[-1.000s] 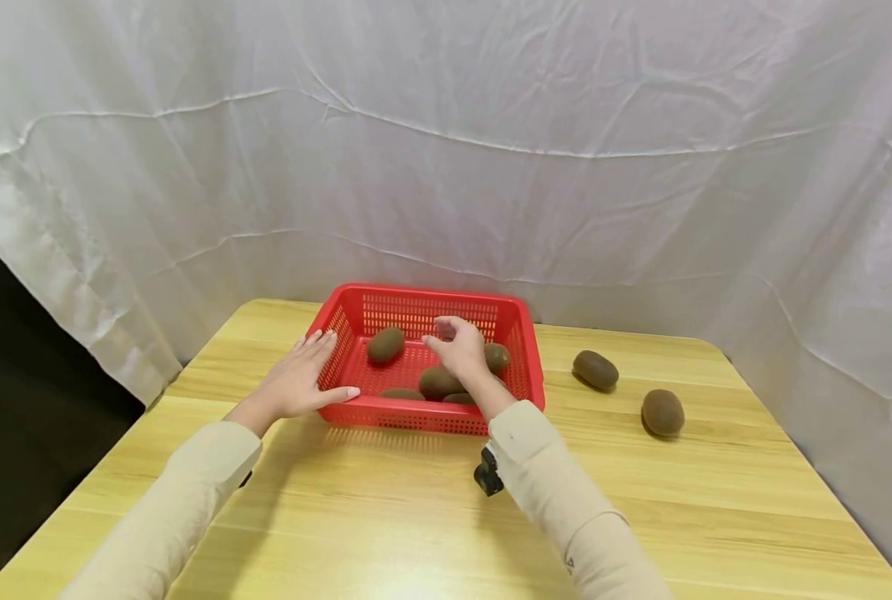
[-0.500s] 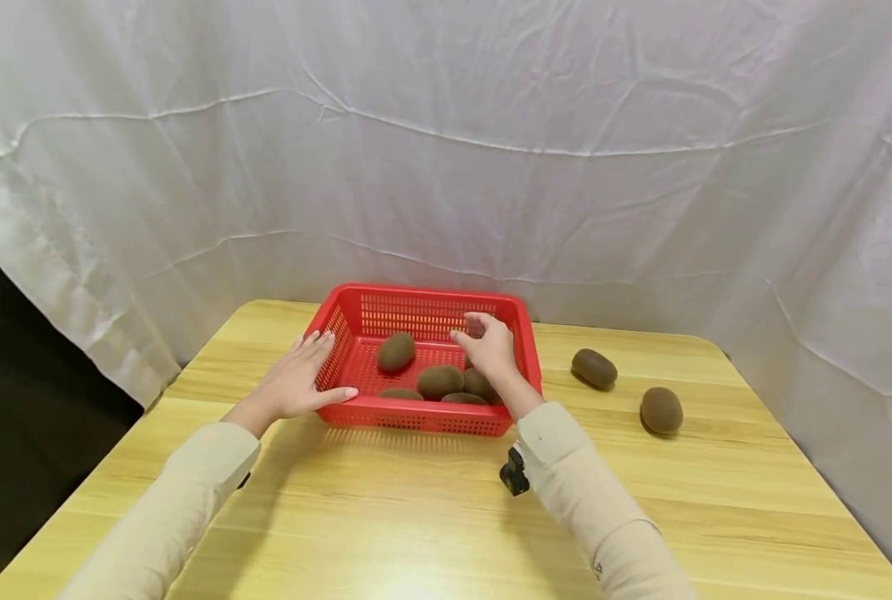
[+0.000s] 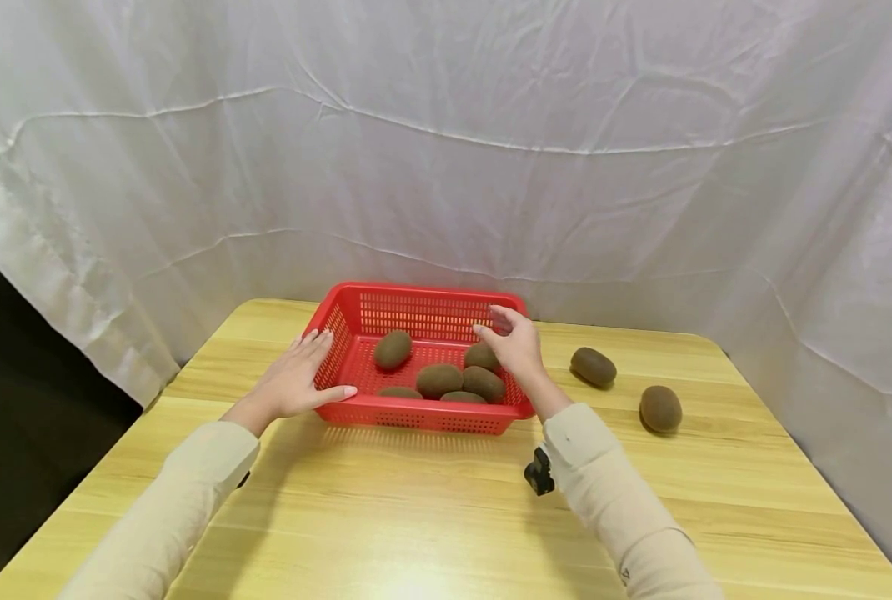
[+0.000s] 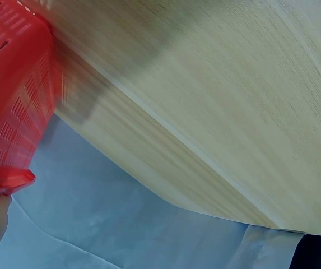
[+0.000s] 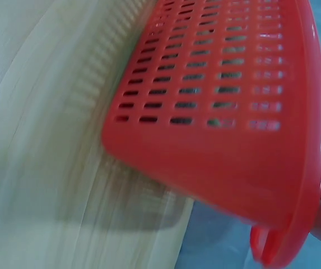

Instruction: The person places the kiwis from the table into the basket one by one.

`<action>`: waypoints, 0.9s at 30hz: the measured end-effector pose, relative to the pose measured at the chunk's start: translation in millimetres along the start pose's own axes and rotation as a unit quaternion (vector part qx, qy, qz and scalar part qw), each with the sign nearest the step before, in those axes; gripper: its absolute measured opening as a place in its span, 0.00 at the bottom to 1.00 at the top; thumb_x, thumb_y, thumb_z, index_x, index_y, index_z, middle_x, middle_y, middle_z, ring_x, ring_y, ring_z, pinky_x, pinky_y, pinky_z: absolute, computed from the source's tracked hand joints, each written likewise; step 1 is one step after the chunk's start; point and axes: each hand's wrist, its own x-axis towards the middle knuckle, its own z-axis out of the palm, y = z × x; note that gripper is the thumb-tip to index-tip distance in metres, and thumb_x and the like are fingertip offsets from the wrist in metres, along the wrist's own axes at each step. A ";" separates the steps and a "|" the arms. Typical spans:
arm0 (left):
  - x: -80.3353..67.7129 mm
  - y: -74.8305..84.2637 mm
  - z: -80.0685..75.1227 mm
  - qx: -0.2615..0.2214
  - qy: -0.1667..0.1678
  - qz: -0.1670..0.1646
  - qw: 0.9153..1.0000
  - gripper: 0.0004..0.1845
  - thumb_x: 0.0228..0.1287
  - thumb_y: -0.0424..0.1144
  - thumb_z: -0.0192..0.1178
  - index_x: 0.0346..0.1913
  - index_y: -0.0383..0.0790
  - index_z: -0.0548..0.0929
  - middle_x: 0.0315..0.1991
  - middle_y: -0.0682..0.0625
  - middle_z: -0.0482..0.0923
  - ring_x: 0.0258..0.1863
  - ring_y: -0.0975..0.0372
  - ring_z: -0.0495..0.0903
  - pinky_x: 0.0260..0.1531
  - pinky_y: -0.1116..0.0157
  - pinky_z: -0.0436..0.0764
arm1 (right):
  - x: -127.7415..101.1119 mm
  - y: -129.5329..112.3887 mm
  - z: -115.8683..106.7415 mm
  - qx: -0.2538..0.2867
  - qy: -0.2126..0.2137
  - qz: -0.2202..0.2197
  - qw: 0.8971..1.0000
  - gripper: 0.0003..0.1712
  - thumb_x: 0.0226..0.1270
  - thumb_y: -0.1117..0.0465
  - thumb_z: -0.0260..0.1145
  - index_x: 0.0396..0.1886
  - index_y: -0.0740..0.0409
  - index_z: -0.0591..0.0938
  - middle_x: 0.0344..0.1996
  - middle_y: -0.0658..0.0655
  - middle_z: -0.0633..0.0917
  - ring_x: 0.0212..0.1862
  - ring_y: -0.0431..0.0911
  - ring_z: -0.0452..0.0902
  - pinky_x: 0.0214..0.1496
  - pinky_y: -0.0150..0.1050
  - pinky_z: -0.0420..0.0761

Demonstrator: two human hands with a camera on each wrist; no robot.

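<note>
The red plastic basket (image 3: 431,410) sits at the far side of the wood-grained desk (image 3: 416,508), glossy and rectangular, with a thick smooth rim, solid rounded corners and rows of small slots through its walls. I count six brown oval fruits (image 3: 393,350) showing inside, plump and dull-skinned like kiwis: one rests alone toward the left, the others lie along the front and toward the right end. Two loose fruits (image 3: 593,366) of the same matt brown lie apart on the desk, right of the basket. The left hand (image 3: 292,379) lies spread on the basket's left rim, thumb on the front edge, gripping nothing. The right hand (image 3: 519,346) hovers over the right end, released, thumb and fingers parted
</note>
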 end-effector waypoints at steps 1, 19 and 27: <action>-0.1 -0.1 0.2 -0.001 0.000 0.000 1.000 0.53 0.56 0.66 0.53 0.70 0.28 0.49 0.72 0.35 0.49 0.72 0.43 0.46 0.71 0.47 0.45 | -0.3 1.0 -1.6 0.001 0.002 0.000 1.000 0.29 0.59 0.60 0.66 0.60 0.66 0.72 0.57 0.68 0.76 0.60 0.57 0.72 0.61 0.49 0.73; -0.3 0.1 -0.3 -0.004 0.000 -0.002 1.000 0.53 0.56 0.66 0.53 0.70 0.27 0.50 0.72 0.35 0.48 0.72 0.43 0.45 0.71 0.48 0.44 | -1.1 17.9 -27.7 0.005 0.059 0.028 0.998 0.31 0.58 0.59 0.67 0.60 0.67 0.72 0.59 0.66 0.75 0.62 0.56 0.70 0.66 0.47 0.69; -0.3 0.2 -0.5 -0.001 -0.001 -0.001 1.000 0.53 0.56 0.66 0.53 0.70 0.27 0.50 0.72 0.34 0.48 0.72 0.43 0.45 0.71 0.48 0.44 | -3.3 20.5 -40.0 -0.011 0.051 0.039 0.998 0.31 0.60 0.58 0.66 0.61 0.66 0.71 0.61 0.65 0.73 0.65 0.56 0.66 0.67 0.47 0.67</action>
